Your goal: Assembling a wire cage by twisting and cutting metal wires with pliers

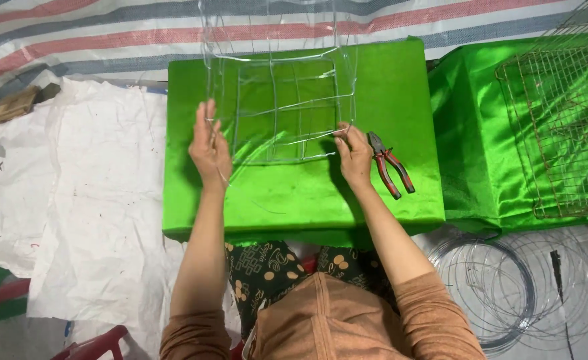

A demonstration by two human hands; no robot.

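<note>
Both hands gripped a wire frame [284, 107] on the green table [294, 193]: left hand [208, 148] flat along one side, right hand [352, 152] pinching a corner. Its thin top ran out of view. Pliers [390, 163] lay beside.
</note>
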